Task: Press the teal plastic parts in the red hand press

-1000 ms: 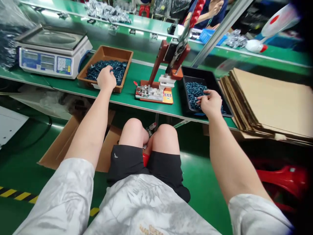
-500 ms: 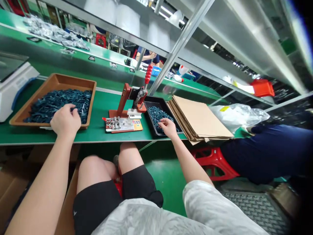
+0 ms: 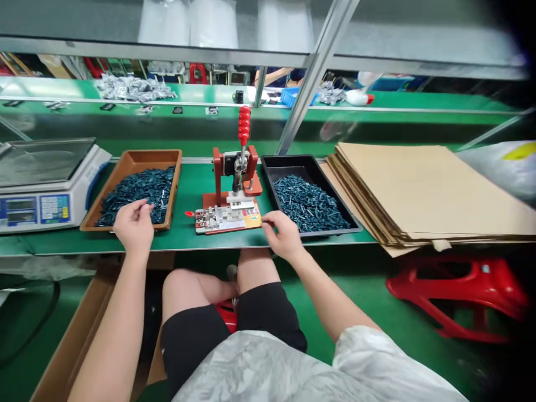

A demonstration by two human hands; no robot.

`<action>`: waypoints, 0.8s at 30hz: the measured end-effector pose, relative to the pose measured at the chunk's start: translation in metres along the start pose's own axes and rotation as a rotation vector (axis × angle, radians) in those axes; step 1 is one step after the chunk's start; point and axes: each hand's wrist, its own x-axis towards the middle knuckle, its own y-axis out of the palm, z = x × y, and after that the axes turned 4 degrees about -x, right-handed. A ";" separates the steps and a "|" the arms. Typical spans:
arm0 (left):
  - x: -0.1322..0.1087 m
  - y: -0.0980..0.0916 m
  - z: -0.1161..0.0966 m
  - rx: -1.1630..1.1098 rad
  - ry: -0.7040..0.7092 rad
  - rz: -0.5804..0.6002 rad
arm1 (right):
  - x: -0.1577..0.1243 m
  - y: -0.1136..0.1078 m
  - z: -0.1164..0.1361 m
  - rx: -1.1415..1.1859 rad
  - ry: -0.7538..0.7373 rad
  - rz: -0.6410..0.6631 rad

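Since the earlier frame, right hand (image 3: pixel 285 235) away from the black tray (image 3: pixel 312 162), now at the edge of the green surface (image 3: pixel 184 239), beside the red hand press (image 3: pixel 220 164). Left hand (image 3: pixel 134 226) over the brown tray (image 3: pixel 138 156). Both grips curled, any held piece unclear. Dark screws (image 3: pixel 310 204) in both trays; spill risk from a knocked rim.

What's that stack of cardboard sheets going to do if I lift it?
The cardboard stack probably feels heavy and fairly stiff together, though single thin sheets may flop. Its uneven, staggered edges suggest the sheets could slide apart if pushed.
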 end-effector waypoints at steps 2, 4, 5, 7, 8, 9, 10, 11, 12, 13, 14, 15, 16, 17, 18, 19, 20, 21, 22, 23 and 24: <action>-0.022 0.012 -0.026 -0.153 -0.076 0.100 | -0.001 0.027 0.004 0.065 -0.005 -0.002; -0.044 0.029 -0.049 -0.170 -0.154 0.274 | -0.002 0.048 0.000 0.130 0.076 -0.034; -0.053 0.039 -0.057 -0.131 -0.178 0.368 | -0.004 0.055 -0.004 0.162 0.131 -0.050; -0.065 0.058 -0.065 -0.008 -0.165 0.524 | -0.007 0.062 -0.011 0.238 0.243 -0.075; -0.067 0.067 -0.067 0.046 -0.130 0.581 | -0.008 0.063 -0.014 0.295 0.294 -0.084; -0.068 0.075 -0.067 0.085 -0.081 0.621 | -0.009 0.063 -0.016 0.367 0.339 -0.091; -0.067 0.083 -0.067 0.114 -0.024 0.649 | -0.009 0.062 -0.017 0.449 0.374 -0.097; -0.066 0.090 -0.067 0.141 0.033 0.662 | -0.009 0.062 -0.018 0.529 0.399 -0.100; -0.064 0.097 -0.067 0.168 0.085 0.661 | -0.008 0.062 -0.018 0.593 0.412 -0.101; -0.063 0.103 -0.067 0.198 0.125 0.652 | -0.007 0.063 -0.018 0.634 0.416 -0.099; -0.061 0.110 -0.067 0.234 0.155 0.641 | -0.005 0.063 -0.019 0.653 0.419 -0.095; -0.060 0.115 -0.067 0.276 0.177 0.637 | -0.003 0.064 -0.019 0.657 0.423 -0.092; -0.060 0.121 -0.068 0.322 0.193 0.645 | -0.002 0.065 -0.020 0.657 0.431 -0.092; -0.059 0.126 -0.068 0.365 0.207 0.672 | -0.001 0.066 -0.021 0.659 0.446 -0.094; -0.059 0.130 -0.069 0.401 0.225 0.715 | 0.000 0.067 -0.022 0.663 0.465 -0.099; -0.058 0.133 -0.069 0.425 0.245 0.768 | 0.000 0.068 -0.023 0.669 0.483 -0.111; -0.058 0.136 -0.069 0.437 0.263 0.817 | 0.000 0.069 -0.023 0.675 0.497 -0.123; -0.057 0.138 -0.069 0.442 0.276 0.852 | 0.000 0.069 -0.024 0.681 0.504 -0.130; -0.057 0.139 -0.069 0.443 0.281 0.871 | -0.001 0.070 -0.024 0.684 0.506 -0.129; -0.057 0.140 -0.070 0.445 0.277 0.875 | -0.002 0.070 -0.024 0.684 0.504 -0.120; -0.057 0.141 -0.071 0.451 0.265 0.873 | -0.003 0.070 -0.024 0.681 0.500 -0.106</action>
